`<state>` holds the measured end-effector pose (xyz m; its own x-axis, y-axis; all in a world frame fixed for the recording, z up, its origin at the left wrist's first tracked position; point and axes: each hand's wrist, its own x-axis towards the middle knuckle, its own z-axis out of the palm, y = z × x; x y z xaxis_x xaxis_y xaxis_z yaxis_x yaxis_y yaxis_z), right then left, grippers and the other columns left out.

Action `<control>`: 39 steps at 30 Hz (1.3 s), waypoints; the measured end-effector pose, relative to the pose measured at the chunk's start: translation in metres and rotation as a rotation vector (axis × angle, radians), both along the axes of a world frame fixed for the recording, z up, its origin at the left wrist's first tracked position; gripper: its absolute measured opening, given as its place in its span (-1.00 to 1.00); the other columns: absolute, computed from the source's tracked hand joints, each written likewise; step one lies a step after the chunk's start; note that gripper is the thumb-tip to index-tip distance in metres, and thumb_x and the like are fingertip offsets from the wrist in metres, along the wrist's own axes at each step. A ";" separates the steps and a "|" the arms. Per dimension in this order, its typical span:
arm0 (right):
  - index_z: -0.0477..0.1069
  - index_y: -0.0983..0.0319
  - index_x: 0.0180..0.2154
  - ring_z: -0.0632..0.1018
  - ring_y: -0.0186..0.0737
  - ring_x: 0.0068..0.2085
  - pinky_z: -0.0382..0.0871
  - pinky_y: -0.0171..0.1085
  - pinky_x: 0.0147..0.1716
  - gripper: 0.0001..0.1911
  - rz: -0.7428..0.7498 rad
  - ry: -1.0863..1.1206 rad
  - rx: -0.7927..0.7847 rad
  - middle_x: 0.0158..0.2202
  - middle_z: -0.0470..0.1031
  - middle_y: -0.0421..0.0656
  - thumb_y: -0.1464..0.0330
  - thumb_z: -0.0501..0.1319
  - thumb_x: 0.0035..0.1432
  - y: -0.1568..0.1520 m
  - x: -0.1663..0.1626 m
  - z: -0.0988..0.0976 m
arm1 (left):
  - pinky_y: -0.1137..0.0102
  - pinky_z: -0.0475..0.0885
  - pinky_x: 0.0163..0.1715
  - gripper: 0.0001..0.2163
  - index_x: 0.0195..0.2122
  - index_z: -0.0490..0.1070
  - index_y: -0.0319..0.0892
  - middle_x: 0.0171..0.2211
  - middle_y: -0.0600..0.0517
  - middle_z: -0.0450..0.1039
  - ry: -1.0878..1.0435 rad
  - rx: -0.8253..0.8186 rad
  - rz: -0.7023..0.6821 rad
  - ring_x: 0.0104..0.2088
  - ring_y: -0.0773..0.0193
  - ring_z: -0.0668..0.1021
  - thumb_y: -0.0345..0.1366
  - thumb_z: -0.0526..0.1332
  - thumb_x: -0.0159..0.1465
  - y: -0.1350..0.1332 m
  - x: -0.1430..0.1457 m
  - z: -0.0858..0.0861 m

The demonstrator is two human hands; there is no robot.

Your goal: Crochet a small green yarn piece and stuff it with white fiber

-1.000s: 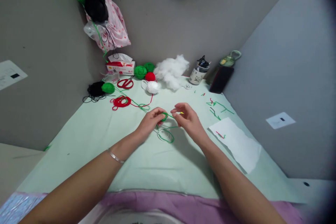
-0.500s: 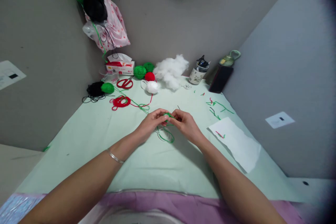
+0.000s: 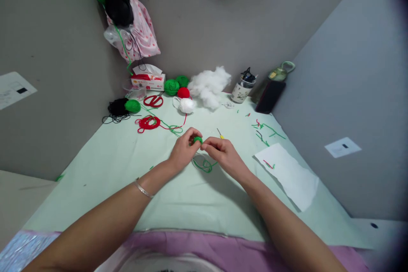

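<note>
My left hand [image 3: 185, 148] is closed round a small, rounded green yarn piece [image 3: 198, 140], which shows between thumb and fingers. Right beside it, my right hand [image 3: 220, 151] pinches with thumb and forefinger at the near edge of the piece. What lies between those fingertips is too small to make out. Loops of green yarn [image 3: 206, 166] lie on the table below both hands. Just beyond my right knuckles lies a thin tool with a metal shaft and yellow handle [image 3: 222, 136], like a crochet hook, partly hidden by the hand.
Across the back are red-handled scissors [image 3: 153, 100], a tissue box [image 3: 149, 82], a white yarn ball [image 3: 186, 105], white stuffing [image 3: 208, 87], a jar [image 3: 241, 91] and a phone [image 3: 270, 96]. Red yarn [image 3: 149, 123] lies left. White paper [image 3: 288, 178] and yarn scraps [image 3: 262, 137] lie right.
My right hand has drawn slightly down and toward me, uncovering part of the yellow handle. The green piece has turned in my left hand and shows more of its rounded top.
</note>
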<state>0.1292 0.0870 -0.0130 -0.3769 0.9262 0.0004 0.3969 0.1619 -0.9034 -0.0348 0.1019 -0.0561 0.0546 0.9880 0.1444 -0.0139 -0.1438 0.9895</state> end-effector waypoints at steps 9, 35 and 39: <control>0.45 0.23 -0.20 0.31 -0.39 -0.53 0.16 -0.36 -0.52 -0.68 0.209 0.245 -0.270 -0.51 0.47 -0.25 0.09 0.25 0.30 -0.006 0.005 0.012 | 0.37 0.48 -0.22 -0.85 -0.15 0.51 -0.14 -0.34 0.09 0.50 -0.040 0.041 0.127 -0.32 0.27 0.59 -0.29 0.27 0.25 0.014 -0.029 0.010; 0.60 0.18 -0.21 0.62 -0.16 -0.22 0.45 -0.24 -0.19 -0.69 0.295 -0.203 0.114 -0.24 0.66 -0.09 0.25 0.10 0.42 0.002 0.038 0.034 | 0.31 0.54 -0.27 -0.86 -0.17 0.49 -0.25 -0.24 0.02 0.53 -0.213 -0.080 0.146 -0.31 0.29 0.57 -0.27 0.29 0.37 0.032 -0.049 0.001; 0.55 0.23 -0.26 0.53 -0.14 -0.37 0.31 -0.21 -0.35 -0.81 -0.210 -0.521 0.224 -0.37 0.60 -0.08 0.41 0.14 0.32 0.027 0.049 0.006 | 0.42 0.46 -0.31 -0.97 -0.31 0.49 -0.24 -0.38 0.10 0.48 -0.226 -0.062 0.105 -0.38 0.36 0.52 -0.46 0.29 0.28 0.025 -0.041 0.008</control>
